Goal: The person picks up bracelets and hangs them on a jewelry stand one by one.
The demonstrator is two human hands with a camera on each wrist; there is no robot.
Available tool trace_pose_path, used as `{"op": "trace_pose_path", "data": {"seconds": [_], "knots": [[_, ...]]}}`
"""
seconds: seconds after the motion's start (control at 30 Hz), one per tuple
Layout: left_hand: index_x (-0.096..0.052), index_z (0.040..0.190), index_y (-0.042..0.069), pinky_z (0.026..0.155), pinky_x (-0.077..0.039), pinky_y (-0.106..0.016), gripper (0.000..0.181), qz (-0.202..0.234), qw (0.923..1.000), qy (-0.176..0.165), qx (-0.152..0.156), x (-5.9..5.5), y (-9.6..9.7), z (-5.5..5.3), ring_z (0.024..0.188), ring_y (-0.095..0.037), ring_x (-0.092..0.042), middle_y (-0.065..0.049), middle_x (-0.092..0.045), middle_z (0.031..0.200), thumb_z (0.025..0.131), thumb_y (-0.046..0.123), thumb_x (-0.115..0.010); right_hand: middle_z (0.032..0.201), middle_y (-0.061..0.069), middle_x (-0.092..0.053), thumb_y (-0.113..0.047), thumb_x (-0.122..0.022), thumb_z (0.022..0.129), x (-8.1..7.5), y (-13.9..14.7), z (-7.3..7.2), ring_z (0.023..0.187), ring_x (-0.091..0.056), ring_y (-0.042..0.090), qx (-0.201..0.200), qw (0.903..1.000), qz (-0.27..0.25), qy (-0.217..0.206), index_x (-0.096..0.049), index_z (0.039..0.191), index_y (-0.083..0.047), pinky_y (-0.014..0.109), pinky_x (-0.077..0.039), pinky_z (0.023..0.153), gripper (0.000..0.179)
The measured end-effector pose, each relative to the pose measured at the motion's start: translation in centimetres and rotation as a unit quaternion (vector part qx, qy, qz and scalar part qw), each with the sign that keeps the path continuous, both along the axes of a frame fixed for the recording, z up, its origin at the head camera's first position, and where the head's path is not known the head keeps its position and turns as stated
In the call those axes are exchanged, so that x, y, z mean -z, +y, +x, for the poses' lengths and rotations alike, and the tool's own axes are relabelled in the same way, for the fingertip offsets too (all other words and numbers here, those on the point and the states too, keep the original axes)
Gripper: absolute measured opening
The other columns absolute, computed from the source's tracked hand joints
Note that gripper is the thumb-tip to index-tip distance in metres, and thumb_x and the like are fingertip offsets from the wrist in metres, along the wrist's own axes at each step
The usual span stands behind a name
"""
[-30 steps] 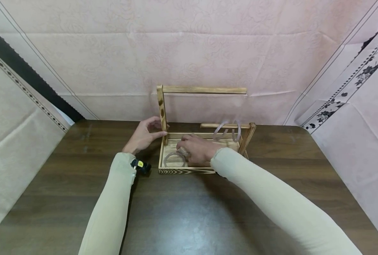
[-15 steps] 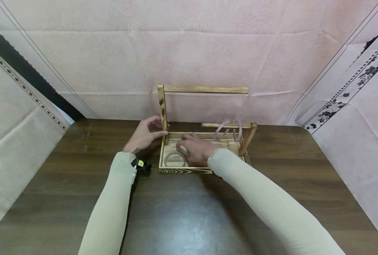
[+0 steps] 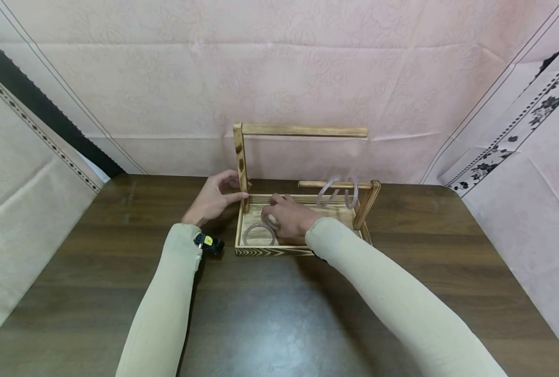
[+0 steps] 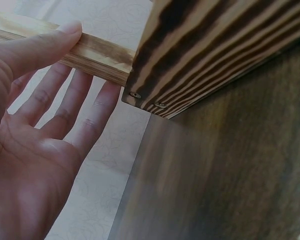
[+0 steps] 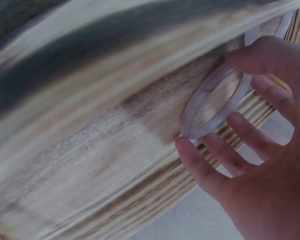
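A wooden display stand has a shallow tray [image 3: 279, 251], with a tall left post [image 3: 241, 157] and a lower right arm. My left hand [image 3: 215, 199] grips that left post; the left wrist view shows the thumb [image 4: 70, 29] on one face and the fingers behind. Inside the tray, my right hand [image 3: 291, 217] holds a pale translucent bangle [image 5: 205, 100] between thumb and fingers. Another bangle [image 3: 259, 234] lies to its left on the tray floor. From the low rod [image 3: 308, 184] hang more bangles [image 3: 351, 193]. My right hand hides part of the tray floor.
Overhead, a long rod [image 3: 303, 131] runs rightward from the tall post. The dark wooden table [image 3: 242, 314] extends in front and to both sides. Behind it hangs a pale patterned cloth [image 3: 308, 68]. A small black camera [image 3: 210, 244] sits on my left wrist.
My right wrist and forearm have shifted slightly to the left. My left hand keeps its grip on the post, and the bangles look nearly unmoved.
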State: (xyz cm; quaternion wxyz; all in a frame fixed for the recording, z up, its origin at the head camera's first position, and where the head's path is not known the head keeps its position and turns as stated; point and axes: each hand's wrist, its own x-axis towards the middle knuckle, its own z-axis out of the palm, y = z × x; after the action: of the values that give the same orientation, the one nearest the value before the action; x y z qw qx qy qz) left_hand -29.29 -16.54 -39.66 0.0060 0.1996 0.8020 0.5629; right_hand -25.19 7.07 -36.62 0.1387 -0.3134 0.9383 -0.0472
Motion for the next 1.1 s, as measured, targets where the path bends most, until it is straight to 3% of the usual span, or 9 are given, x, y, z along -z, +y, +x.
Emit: {"op": "trace_pose_path", "data": {"seconds": [0.33,0.5,0.7,0.93,1.1], "knots": [[-0.064,0.126,0.004,0.098,-0.050,-0.038,0.038,0.004,1.0000,0.000,0.001,-0.01,0.05,0.12,0.110,-0.022,-0.065,-0.014,-0.070,0.124,0.091,0.013,-0.078,0.149,0.008,-0.047,-0.011,-0.079,0.087,-0.27,-0.29,-0.07,0.143,-0.040,0.039,0.005,0.9999,0.012,-0.011,-0.063,0.129,-0.027,0.052,-0.040,0.116,0.048],[-0.064,0.126,0.003,0.098,-0.050,-0.037,0.038,0.009,1.0000,-0.002,-0.001,0.02,0.11,0.13,0.111,-0.023,-0.065,-0.016,-0.070,0.124,0.092,0.012,-0.077,0.140,0.007,-0.054,-0.011,-0.082,0.083,-0.28,-0.31,-0.13,0.138,-0.045,0.038,-0.004,0.9999,0.009,-0.007,-0.064,0.125,-0.025,0.051,-0.036,0.119,0.048],[-0.065,0.124,0.008,0.096,-0.051,-0.033,0.035,0.010,0.9999,-0.007,-0.002,0.02,0.14,0.17,0.112,-0.022,-0.065,-0.019,-0.068,0.126,0.092,0.012,-0.077,0.136,0.003,-0.051,-0.016,-0.086,0.080,-0.21,-0.24,-0.09,0.133,-0.046,0.037,0.005,0.9998,0.012,-0.013,-0.064,0.123,-0.028,0.050,-0.047,0.107,0.049],[-0.064,0.126,0.005,0.095,-0.050,-0.032,0.037,-0.004,1.0000,-0.002,-0.003,-0.28,0.10,0.38,0.112,-0.023,-0.065,-0.015,-0.070,0.126,0.092,0.012,-0.076,0.146,0.004,-0.046,-0.020,-0.087,0.081,-0.13,-0.11,-0.03,0.142,-0.039,0.046,0.001,1.0000,0.006,-0.005,-0.064,0.125,-0.027,0.056,-0.042,0.115,0.051],[-0.064,0.126,0.004,0.096,-0.050,-0.034,0.036,-0.001,1.0000,-0.003,-0.002,-0.29,0.06,0.32,0.112,-0.024,-0.065,-0.017,-0.069,0.126,0.092,0.012,-0.076,0.138,0.002,-0.051,-0.021,-0.088,0.079,-0.06,0.01,0.06,0.129,-0.049,0.037,-0.009,0.9999,0.003,0.008,-0.064,0.124,-0.026,0.047,-0.050,0.105,0.051]]}}
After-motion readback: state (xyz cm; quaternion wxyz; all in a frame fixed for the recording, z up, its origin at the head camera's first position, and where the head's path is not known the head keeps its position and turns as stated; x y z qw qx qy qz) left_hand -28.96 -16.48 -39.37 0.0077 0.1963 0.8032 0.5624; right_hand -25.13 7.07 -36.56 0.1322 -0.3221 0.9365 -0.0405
